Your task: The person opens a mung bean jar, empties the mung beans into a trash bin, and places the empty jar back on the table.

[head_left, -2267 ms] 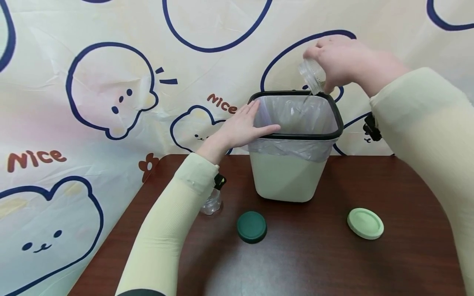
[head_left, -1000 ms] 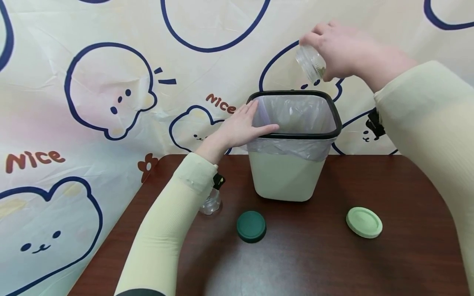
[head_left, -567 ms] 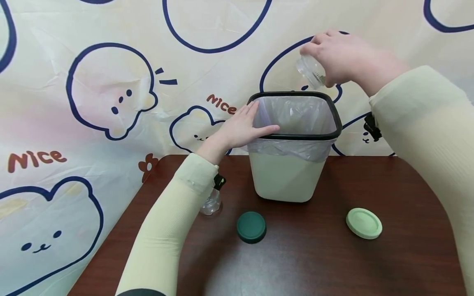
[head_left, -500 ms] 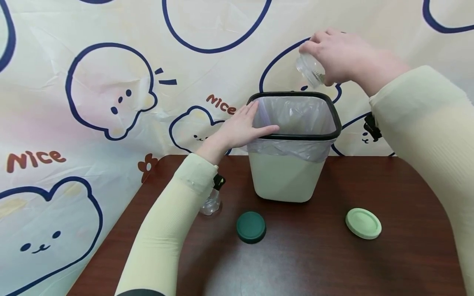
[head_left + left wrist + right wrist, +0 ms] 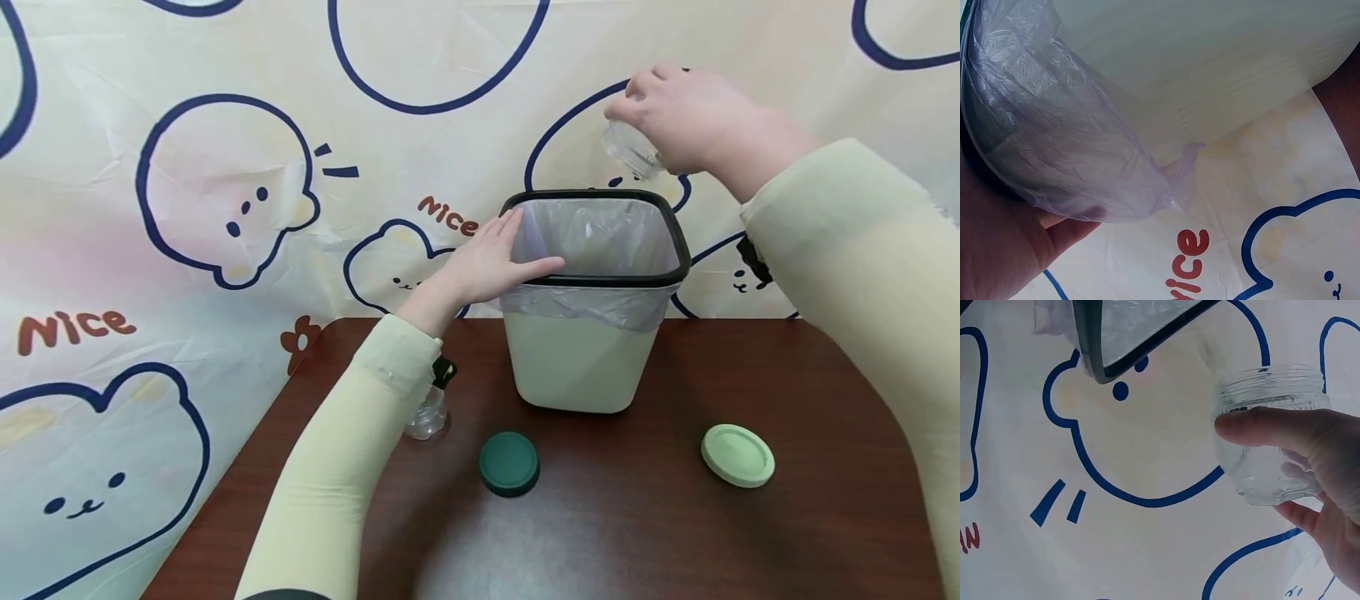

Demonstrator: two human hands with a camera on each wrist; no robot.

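Observation:
My left hand (image 5: 487,262) rests against the left side of a pale green trash bin (image 5: 585,367), fingers straight along its black rim and thumb reaching over the front edge. A clear plastic liner (image 5: 600,233) lines the bin and folds over outside; in the left wrist view the loose bag (image 5: 1079,156) partly hides the fingertips. Above the bin's back right corner, my right hand (image 5: 686,121) grips a clear, lidless glass jar (image 5: 628,150), tilted mouth-down to the right. A few dark bits cling inside that jar (image 5: 1266,478), near the thumb.
A dark green lid (image 5: 509,462) and a light green lid (image 5: 738,455) lie on the brown table (image 5: 615,533). Another clear container (image 5: 427,415) stands partly behind the left forearm. A patterned cloth (image 5: 435,50) hangs behind and at left.
Dark bits dropped from the jar toward the bin 2.3 s ago; none are seen falling now. The right hand rose with the jar, then lowered slightly. The left hand has stayed put.

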